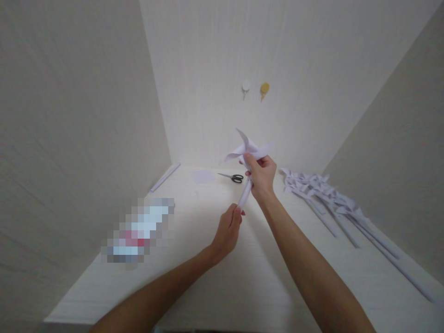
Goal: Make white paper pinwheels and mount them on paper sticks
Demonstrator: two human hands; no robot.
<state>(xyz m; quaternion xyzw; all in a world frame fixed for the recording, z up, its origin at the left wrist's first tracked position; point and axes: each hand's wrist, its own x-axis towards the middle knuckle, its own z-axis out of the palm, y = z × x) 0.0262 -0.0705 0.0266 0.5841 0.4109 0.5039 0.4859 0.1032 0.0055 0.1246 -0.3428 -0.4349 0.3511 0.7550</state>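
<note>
A white paper pinwheel (255,150) with curled blades is held up over the table. At its centre, the thumb of my right hand (262,173) presses on the folded blades, with the other fingers curled behind. From there a rolled paper stick (245,194) slants down towards me. My left hand (229,229) is closed around the stick's lower end. Beyond the hands, black-handled scissors (233,177) lie on the table, blades pointing left. A small square of paper (203,176) is just left of them.
Several finished paper pinwheels (319,189) lie heaped along the right wall. A rolled paper strip (165,177) rests by the left wall, near a pixelated object (145,226). Two hooks, one white (246,86) and one yellow (264,89), are on the back wall above the table (194,296).
</note>
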